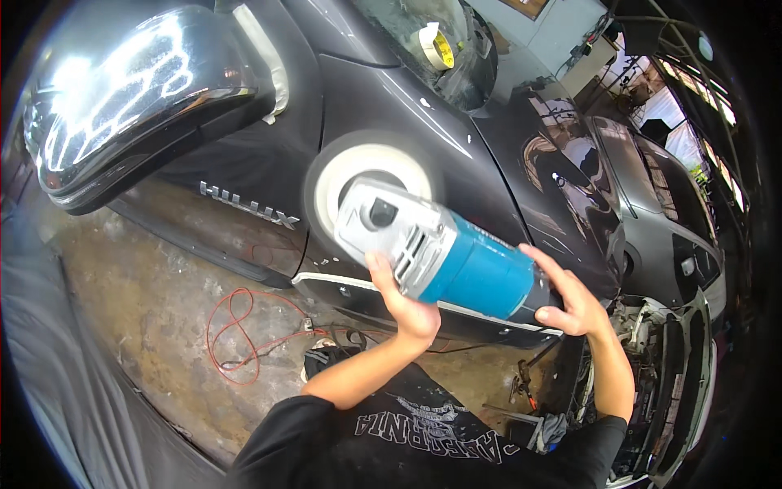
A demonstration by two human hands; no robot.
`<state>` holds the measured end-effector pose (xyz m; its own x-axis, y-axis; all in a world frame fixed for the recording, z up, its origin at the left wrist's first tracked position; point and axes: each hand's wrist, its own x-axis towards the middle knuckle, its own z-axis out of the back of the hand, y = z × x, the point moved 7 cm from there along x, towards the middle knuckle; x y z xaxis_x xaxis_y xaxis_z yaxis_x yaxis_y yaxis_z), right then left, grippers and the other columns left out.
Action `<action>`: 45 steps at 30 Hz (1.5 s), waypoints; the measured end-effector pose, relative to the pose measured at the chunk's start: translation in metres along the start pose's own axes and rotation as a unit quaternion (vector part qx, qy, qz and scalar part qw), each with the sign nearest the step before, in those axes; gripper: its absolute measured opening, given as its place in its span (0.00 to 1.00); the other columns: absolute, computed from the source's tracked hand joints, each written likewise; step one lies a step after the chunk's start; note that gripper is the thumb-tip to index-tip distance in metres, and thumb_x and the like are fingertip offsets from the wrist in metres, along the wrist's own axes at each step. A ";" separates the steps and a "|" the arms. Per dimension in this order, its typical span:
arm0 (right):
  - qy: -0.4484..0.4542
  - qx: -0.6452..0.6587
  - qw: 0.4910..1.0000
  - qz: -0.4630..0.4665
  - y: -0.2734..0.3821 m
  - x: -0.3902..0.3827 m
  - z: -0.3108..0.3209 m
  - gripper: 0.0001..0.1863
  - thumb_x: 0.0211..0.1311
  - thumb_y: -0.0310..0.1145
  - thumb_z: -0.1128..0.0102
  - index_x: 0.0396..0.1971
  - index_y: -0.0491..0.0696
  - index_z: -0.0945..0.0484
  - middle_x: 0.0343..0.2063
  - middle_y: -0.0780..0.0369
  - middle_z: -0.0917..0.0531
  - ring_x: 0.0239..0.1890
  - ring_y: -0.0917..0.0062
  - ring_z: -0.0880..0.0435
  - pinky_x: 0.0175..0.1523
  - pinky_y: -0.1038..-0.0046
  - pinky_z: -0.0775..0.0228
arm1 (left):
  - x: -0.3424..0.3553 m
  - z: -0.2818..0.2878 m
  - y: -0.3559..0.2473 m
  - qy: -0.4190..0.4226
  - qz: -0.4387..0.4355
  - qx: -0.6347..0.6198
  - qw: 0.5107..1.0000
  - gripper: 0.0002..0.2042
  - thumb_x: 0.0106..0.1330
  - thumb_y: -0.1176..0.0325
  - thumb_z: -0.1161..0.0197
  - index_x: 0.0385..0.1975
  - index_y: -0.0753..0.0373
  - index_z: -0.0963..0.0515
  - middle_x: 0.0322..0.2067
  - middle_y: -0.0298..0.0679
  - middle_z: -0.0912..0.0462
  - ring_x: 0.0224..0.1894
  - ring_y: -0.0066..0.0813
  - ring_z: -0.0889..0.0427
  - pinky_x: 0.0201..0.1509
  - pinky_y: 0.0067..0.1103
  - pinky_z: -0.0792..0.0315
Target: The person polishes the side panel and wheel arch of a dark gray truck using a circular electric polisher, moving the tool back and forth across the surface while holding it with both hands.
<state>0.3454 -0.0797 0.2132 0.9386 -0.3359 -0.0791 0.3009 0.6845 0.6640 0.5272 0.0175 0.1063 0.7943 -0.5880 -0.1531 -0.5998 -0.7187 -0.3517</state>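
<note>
A teal car polisher [481,265] with a silver gear head lies across the middle of the view, its round white pad [403,160] against the dark grey car fender [423,110]. The pad's rim is smeared, as if turning. My left hand [411,314] is closed on the near side of the gear head, one digit up along its edge and the others hidden beneath. My right hand [574,301] wraps round the black rear handle. A chrome side mirror [138,106] juts out at upper left, with pale masking tape [267,65] at its base.
A tape roll [437,46] lies by the windscreen. An orange cord [244,346] loops over the stained concrete floor [155,301] at left. Grey sheeting [73,383] hangs at far left. Another car [668,196] stands at right, near exposed vehicle parts [643,350].
</note>
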 end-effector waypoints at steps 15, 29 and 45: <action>-0.018 0.038 0.997 0.070 0.001 0.022 -0.034 0.44 0.59 0.42 0.39 0.73 0.53 0.50 0.47 0.47 0.19 0.42 0.47 0.18 0.50 0.60 0.28 | 0.020 0.019 -0.029 0.014 -0.086 0.039 0.995 0.33 0.73 0.40 0.61 0.67 0.62 0.40 0.62 0.41 0.30 0.63 0.36 0.30 0.68 0.31 0.38; -0.112 0.251 0.955 -0.113 -0.085 -0.190 -0.153 0.46 0.55 0.39 0.38 0.73 0.50 0.50 0.47 0.49 0.19 0.43 0.58 0.17 0.52 0.64 0.29 | -0.118 0.118 0.088 0.050 0.133 0.234 0.962 0.32 0.74 0.41 0.64 0.63 0.63 0.36 0.56 0.42 0.25 0.59 0.35 0.26 0.63 0.31 0.34; -0.505 0.570 0.645 -0.061 -0.149 -0.283 -0.303 0.49 0.60 0.47 0.39 0.73 0.42 0.56 0.56 0.52 0.29 0.34 0.74 0.21 0.37 0.73 0.26 | -0.177 0.056 0.219 0.446 0.069 0.634 0.628 0.23 0.72 0.59 0.52 0.58 0.71 0.34 0.50 0.59 0.24 0.54 0.49 0.25 0.61 0.35 0.35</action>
<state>0.0858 0.1094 -0.0885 0.1577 -0.9867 -0.0399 -0.4972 -0.1142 0.8601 0.2609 -0.0151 0.0043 0.0341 -0.9926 0.1169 0.3515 -0.0976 -0.9311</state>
